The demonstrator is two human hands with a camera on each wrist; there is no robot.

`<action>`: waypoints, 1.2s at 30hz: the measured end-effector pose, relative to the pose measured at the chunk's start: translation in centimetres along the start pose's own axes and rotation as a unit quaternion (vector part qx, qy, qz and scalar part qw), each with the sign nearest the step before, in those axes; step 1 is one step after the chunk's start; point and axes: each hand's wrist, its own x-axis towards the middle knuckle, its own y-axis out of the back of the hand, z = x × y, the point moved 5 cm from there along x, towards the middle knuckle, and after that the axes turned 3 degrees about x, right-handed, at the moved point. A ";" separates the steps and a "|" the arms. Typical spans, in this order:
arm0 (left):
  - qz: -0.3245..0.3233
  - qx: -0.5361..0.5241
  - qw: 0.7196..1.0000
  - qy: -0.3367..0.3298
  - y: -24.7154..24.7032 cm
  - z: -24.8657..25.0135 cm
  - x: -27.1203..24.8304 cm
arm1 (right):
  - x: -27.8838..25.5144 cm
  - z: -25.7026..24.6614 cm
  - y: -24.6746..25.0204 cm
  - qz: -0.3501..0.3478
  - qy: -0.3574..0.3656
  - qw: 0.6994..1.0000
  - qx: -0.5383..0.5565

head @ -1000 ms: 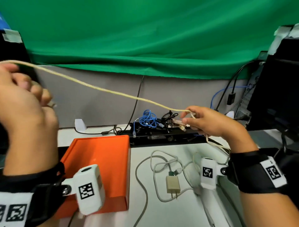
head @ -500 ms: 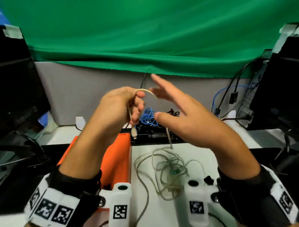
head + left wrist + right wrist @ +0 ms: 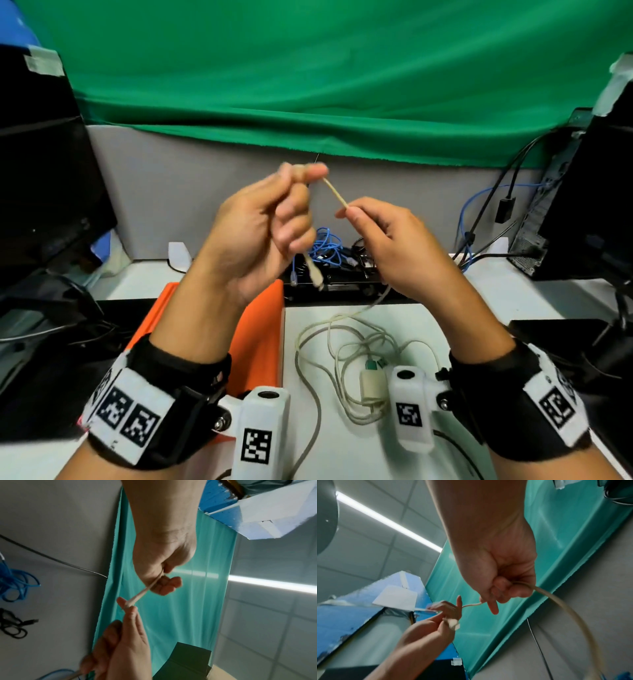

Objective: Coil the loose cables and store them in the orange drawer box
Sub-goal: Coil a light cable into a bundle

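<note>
Head view, nearest first: two wrists in black straps with white camera units frame the white desk [image 3: 359, 452]. On it, between the forearms, lies the loose slack of a thin cream-coloured cable [image 3: 310, 359] in untidy loops, with a small beige plug adapter [image 3: 371, 382] among them. To the left, partly under the left forearm, sits the flat orange plastic drawer box [image 3: 260, 329], touching the desk edge.

Above these, both hands are raised side by side. The left hand [image 3: 260, 226] has its fingers curled around the cable, thumb and forefinger pinching it at the top, while the cable's pale connector end [image 3: 314, 272] hangs below the fist. A short taut stretch of cable runs down-right to the right hand [image 3: 383, 240], whose thumb and forefinger pinch it; from under that palm the cable drops to the loops on the desk.

Farther back, a tangled blue network cable [image 3: 325, 245] lies on a black device. Behind stand a grey partition [image 3: 171, 192] and a green cloth backdrop [image 3: 325, 68].
</note>
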 end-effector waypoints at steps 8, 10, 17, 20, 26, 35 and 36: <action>0.040 0.061 0.983 -0.169 1.2 2.0 -0.4 | -1.8 -1.6 -2.8 -0.208 0.022 0.975 -0.072; 0.043 0.250 0.952 -0.170 1.0 1.6 -0.4 | -1.9 -2.0 -2.0 -0.203 0.032 0.975 -0.083; -0.125 0.518 0.846 -0.023 -1.1 -2.1 -1.1 | -2.1 -3.1 2.0 -0.190 0.052 0.974 0.114; -0.219 0.385 0.894 0.063 -1.7 -2.3 -2.2 | -1.7 -2.0 4.9 -0.104 0.039 0.963 0.244; -0.173 -0.027 0.984 -0.032 -2.6 0.7 -1.9 | -0.5 -0.8 4.5 0.011 0.061 0.983 0.173; 0.043 0.349 0.907 -0.233 -1.0 1.9 -1.6 | -2.5 -3.2 -2.2 -0.275 0.049 0.960 0.021; 0.051 0.471 0.847 -0.241 -1.0 1.9 -1.7 | -2.7 -3.3 -1.8 -0.285 0.050 0.957 0.019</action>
